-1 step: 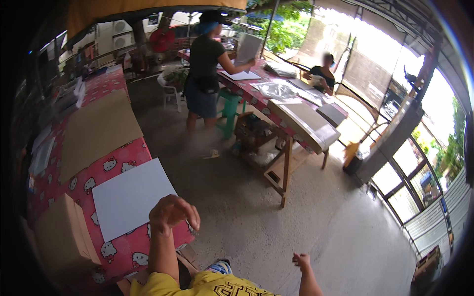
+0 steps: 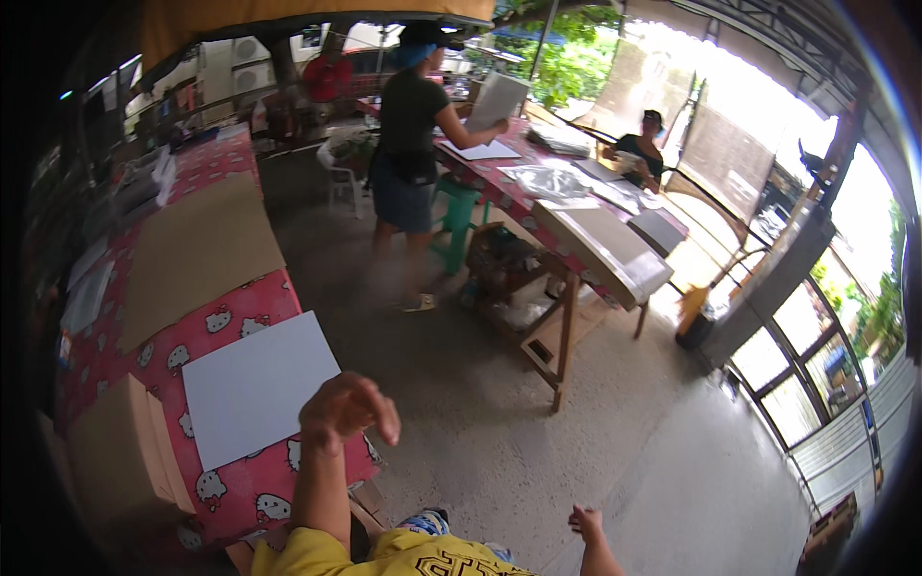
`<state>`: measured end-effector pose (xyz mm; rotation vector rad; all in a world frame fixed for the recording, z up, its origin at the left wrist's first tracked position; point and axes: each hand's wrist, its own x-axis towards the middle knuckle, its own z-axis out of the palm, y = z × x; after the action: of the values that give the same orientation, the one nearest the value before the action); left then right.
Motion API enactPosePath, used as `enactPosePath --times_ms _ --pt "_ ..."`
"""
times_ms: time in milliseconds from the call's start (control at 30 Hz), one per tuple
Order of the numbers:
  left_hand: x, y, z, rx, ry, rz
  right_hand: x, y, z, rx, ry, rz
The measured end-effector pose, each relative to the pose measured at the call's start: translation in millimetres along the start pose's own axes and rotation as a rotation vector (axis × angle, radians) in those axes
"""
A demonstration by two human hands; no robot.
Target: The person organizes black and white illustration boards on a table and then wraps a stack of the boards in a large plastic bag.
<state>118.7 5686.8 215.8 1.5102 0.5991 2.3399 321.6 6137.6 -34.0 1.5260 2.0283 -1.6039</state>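
My left hand [image 2: 348, 413] is raised in front of my body, near the lower right corner of a flat white board [image 2: 261, 389]. Its fingers are loosely bent with space under them, and nothing is held. The board lies on a table with a pink-red cartoon-print cover [image 2: 226, 322]. Lower right, my right hand [image 2: 586, 520] hangs over the concrete floor with its fingers loosely bent. No object shows in it, and it touches nothing.
A folded brown cardboard piece [image 2: 125, 461] and a large brown sheet [image 2: 202, 250] rest on the left table. A second table holds a long flat box [image 2: 605, 250]. One person [image 2: 408, 134] stands there holding a grey panel [image 2: 499, 99]; another person [image 2: 642, 154] is behind it.
The view has shifted slightly, so the far table and people sit a little further right and lower. Both my hands keep much the same pose.
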Motion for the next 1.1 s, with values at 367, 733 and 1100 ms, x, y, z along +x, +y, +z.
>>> enactPosePath --times_ms 367,733,1100 --pt "-50.7 -15.0 -66.4 1.331 0.848 -0.87 190.4 -61.0 26.3 -0.243 -0.228 0.401" --pt "-62.8 -48.4 41.5 1.478 2.039 -0.796 218.5 -405.8 410.1 -0.442 -0.836 -0.302" --pt "-23.5 -145.0 152.7 1.106 2.485 -1.094 -79.6 -275.9 448.5 -0.389 -2.074 0.196"
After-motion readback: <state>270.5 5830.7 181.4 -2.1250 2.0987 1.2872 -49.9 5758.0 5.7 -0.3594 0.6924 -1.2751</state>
